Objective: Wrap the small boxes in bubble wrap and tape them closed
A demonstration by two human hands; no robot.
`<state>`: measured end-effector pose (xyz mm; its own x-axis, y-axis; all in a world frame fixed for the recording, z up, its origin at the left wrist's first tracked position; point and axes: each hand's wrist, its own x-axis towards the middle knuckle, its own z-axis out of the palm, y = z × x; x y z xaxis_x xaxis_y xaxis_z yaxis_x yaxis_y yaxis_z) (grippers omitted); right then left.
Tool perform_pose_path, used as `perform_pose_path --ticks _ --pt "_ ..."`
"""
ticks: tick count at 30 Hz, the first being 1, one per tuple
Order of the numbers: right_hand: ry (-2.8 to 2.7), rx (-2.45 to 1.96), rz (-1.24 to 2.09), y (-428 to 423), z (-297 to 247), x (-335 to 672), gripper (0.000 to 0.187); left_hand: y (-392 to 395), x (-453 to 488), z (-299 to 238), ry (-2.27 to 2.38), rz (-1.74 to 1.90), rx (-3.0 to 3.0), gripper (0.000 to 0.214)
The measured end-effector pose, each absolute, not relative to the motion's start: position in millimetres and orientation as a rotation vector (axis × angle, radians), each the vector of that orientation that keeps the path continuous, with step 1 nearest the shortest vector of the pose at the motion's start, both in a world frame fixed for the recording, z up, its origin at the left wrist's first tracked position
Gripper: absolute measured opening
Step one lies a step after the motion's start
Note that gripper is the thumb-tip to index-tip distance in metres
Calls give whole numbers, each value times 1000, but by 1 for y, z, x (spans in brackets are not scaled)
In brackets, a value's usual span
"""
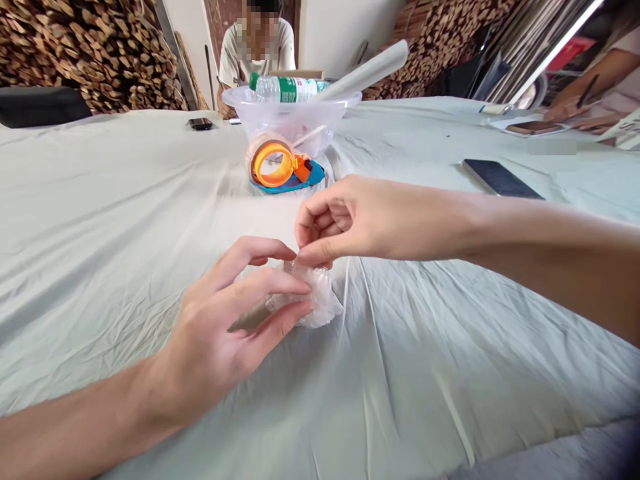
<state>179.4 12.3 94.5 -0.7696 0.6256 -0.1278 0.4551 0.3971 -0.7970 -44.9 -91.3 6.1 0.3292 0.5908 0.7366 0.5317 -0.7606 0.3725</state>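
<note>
A small bundle of clear bubble wrap [323,300] lies on the cloth-covered table, crumpled into a lump. My left hand [225,313] comes from the lower left, its fingers curved around the bundle's near and left side, the tips pressing on it. From the right reaches my right hand [345,227], thumb and forefinger pinched together at the bundle's top edge. Whatever may be inside the wrap cannot be made out. Just beyond the hands stands a tape dispenser [273,167] with an orange hub and a blue base, holding a roll of tape.
Behind the dispenser, a translucent plastic basin [295,110] holds a green-labelled bottle [290,89] and a white roll [370,70]. A phone [500,179] lies to the right, a small black object [201,124] at the back left. One person sits opposite; another person's hands hold a pen at the right.
</note>
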Motion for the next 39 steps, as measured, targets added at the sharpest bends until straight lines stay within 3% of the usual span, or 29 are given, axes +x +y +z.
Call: perform_pose_path --ticks 5,11,23,30,39 --pt "-2444 -1076 1195 18 98 178 31 -92 -46 9 1095 1437 2619 10" --pt "-2485 -1144 1173 23 103 177 27 -93 -50 15 1000 1287 2805 15" --pt "-2138 -1379 1815 39 72 167 33 -87 -43 15 941 1391 2828 22" --pt "-2310 -1291 1947 59 80 158 21 -86 -45 16 954 1341 2795 24" --pt "-2269 -1207 2006 59 73 159 21 -87 -44 12 957 1372 2751 23"
